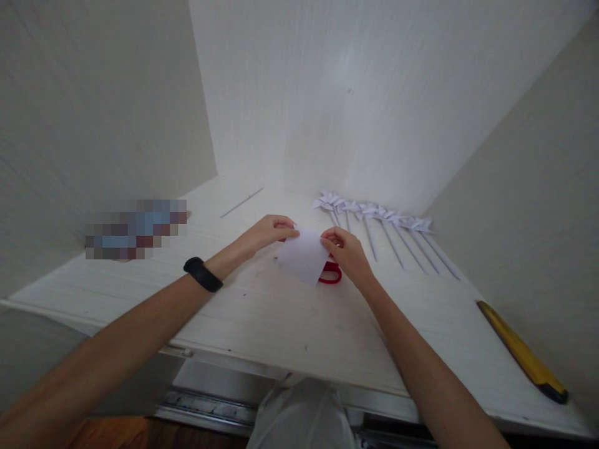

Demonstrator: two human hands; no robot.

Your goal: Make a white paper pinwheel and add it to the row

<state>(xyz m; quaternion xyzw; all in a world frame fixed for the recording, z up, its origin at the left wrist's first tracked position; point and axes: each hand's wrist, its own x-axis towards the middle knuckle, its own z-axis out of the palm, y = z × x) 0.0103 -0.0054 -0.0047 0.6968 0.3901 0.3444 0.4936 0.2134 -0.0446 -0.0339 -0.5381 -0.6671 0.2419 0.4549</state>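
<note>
Here your left hand (pixel 267 232) pinches the far left corner of a white paper sheet (pixel 304 255), and your right hand (pixel 346 252) pinches its far right corner, so both grips are closed on the sheet. You hold it tilted just above the white worktop (pixel 262 318), near the middle. Red scissors (pixel 331 274) lie under its right edge, partly hidden. Farther right, a row of white paper pinwheels (pixel 374 215) on sticks lies flat. A yellow utility knife (pixel 521 352) rests near the right edge. A black band (pixel 203 274) wraps your left wrist.
</note>
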